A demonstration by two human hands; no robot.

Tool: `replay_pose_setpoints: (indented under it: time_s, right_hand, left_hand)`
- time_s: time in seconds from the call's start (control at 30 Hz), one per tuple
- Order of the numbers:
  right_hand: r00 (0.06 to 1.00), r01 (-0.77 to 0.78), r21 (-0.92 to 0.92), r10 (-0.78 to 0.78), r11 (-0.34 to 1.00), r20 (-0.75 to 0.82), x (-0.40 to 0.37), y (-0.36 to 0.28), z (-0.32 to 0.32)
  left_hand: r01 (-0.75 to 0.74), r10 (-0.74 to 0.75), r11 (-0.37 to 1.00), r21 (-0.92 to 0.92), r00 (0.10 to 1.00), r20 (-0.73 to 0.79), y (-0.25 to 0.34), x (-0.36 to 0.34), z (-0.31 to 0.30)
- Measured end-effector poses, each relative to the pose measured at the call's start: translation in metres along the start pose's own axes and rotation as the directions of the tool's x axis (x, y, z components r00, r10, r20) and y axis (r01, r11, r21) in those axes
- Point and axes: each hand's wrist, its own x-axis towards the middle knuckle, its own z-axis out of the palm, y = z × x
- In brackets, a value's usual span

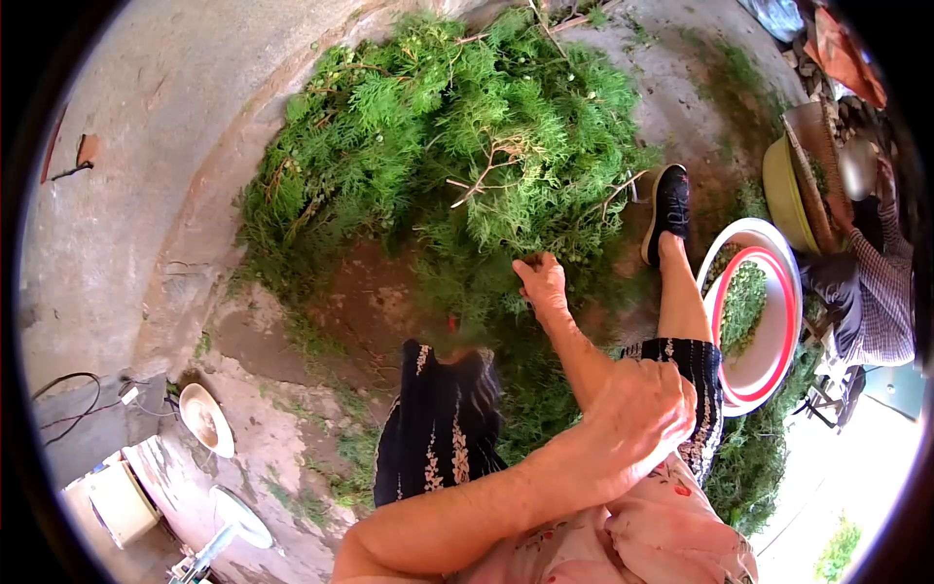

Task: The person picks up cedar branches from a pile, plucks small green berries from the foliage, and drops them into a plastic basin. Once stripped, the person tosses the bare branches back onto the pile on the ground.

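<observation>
A large pile of cut evergreen branches point(389, 146), with flat feathery leaves and small pale-green cones, lies on the ground before me. My right hand point(543, 282) reaches to its near edge, fingers curled in a pinch on an evergreen branch point(525, 229). My left hand point(642, 409) is closed and crosses over the right forearm near my right knee. What its fingers hold, if anything, is hidden. To the right, a white basin point(790, 292) with a red-rimmed one point(720, 316) inside it contains small green cones and leaf bits.
At far right another person in a checked sleeve point(880, 282) sits by a yellow-green basin point(783, 195) and a woven tray point(812, 180). My black shoe point(669, 209) rests beside the pile. A straw hat point(206, 420) and a standing fan point(238, 521) are at lower left.
</observation>
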Motion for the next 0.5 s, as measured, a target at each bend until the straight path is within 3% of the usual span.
replay_pose_setpoints:
  time_s: [0.07,0.1,0.17,0.23,0.3,0.33,0.37,0.43,0.47,0.5]
  right_hand:
    - [0.977,0.196,-0.151,-0.206,0.969,-0.052,-0.004,0.014,-0.017]
    - [0.968,0.242,-0.116,-0.248,0.963,-0.048,-0.009,0.002,-0.019]
    - [0.966,0.252,-0.08,-0.256,0.964,-0.04,-0.043,-0.019,-0.039]
    - [0.986,0.167,-0.011,-0.167,0.986,-0.019,-0.073,-0.037,-0.06]
    - [0.997,0.07,0.04,-0.071,0.997,0.01,-0.097,-0.05,-0.082]
    - [0.988,0.136,0.01,-0.136,0.991,0.076,-0.108,-0.056,-0.096]
    - [0.979,0.141,0.176,-0.163,0.974,0.121,-0.121,-0.061,-0.108]
    - [0.997,-0.02,0.628,-0.028,0.778,0.066,-0.168,-0.092,-0.115]
    - [0.976,-0.086,0.628,-0.059,0.774,0.208,-0.167,-0.088,-0.132]
    - [0.989,-0.059,0.578,-0.03,0.814,0.144,-0.175,-0.088,-0.139]
  left_hand:
    - [-0.011,0.011,1.0,0.003,1.0,-0.027,-0.002,0.004,0.002]
    - [-0.002,0.004,1.0,0.018,0.997,-0.074,0.001,0.0,0.006]
    - [0.027,-0.032,0.999,-0.035,0.99,-0.136,0.005,-0.002,0.012]
    - [-0.009,0.002,0.997,-0.081,0.995,-0.098,0.006,-0.002,0.011]
    - [-0.037,0.038,0.998,0.041,0.999,-0.035,0.007,-0.002,0.012]
    - [-0.051,0.045,0.974,0.22,0.999,0.029,0.007,-0.004,0.002]
    - [0.041,-0.036,0.997,0.061,0.995,-0.093,0.007,-0.006,0.013]
    - [0.011,-0.012,1.0,-0.007,0.962,-0.272,0.003,-0.009,0.031]
    - [0.018,-0.035,0.996,-0.09,0.982,-0.186,0.003,-0.015,0.028]
    - [0.034,-0.05,0.985,-0.168,0.994,-0.094,0.003,-0.021,0.019]
